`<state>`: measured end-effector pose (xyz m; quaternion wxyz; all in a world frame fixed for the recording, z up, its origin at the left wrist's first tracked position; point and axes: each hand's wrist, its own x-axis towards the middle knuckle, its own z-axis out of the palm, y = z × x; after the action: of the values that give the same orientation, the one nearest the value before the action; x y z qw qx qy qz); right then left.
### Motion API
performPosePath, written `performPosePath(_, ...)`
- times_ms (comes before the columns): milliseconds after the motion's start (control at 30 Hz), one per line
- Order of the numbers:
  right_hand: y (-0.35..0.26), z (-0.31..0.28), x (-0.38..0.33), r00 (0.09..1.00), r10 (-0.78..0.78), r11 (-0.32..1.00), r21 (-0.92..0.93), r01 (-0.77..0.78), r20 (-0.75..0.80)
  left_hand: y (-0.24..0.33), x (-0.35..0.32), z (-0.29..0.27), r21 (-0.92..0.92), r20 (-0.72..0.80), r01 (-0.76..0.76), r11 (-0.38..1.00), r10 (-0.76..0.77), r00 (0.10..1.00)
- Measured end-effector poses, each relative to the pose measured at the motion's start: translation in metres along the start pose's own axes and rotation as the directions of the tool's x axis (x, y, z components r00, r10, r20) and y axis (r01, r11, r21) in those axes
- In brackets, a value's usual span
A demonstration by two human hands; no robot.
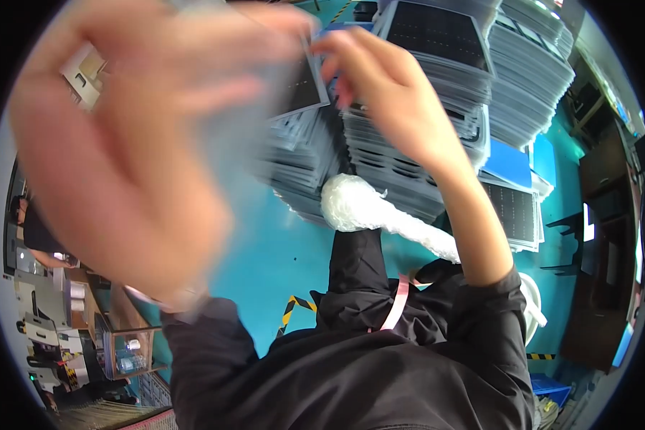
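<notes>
A greyish see-through sheet [240, 154] is seen beside and below the left hand [147, 136], in front of the piled trays; its outline is lost in blur. The left hand is raised close to the camera, and whether the sheet is grasped by its fingers cannot be told. The fingers of the right hand [390, 89] are loosely bent beside the edge of a dark panel [304, 93]; nothing is seen pinched in them, though contact cannot be told. The hands appear to be set at either side of that panel so that both its edges can be reached.

The panel is laid flat on a left stack [301, 154], next to a middle stack [394, 158] and a right stack [519, 82], probably piled so for compactness. A white wrapped bundle [351, 204] is lodged by the trouser leg [357, 258].

Counted are one sheet, three tall stacks, one low stack [512, 215], one bundle and one pink strip [396, 304]; the layers are too many to be counted.
</notes>
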<state>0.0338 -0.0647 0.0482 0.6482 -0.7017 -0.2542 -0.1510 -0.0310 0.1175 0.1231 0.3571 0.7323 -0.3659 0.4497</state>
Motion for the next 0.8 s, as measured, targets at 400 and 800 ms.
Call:
performPosePath(400, 0.092, -0.014, -0.176, 0.678, 0.611, 0.431, 0.546, -0.718, 0.409, 0.006, -0.206, 0.092, -0.344, 0.652, -0.301, 0.890, 0.457, 0.605)
performPosePath(800, 0.316, 0.029, -0.215, 0.814, 0.456, 0.857, -0.069, -0.511, -0.360, -0.059, -0.288, 0.114, -0.135, 0.803, 0.664, 0.736, -0.312, 0.508)
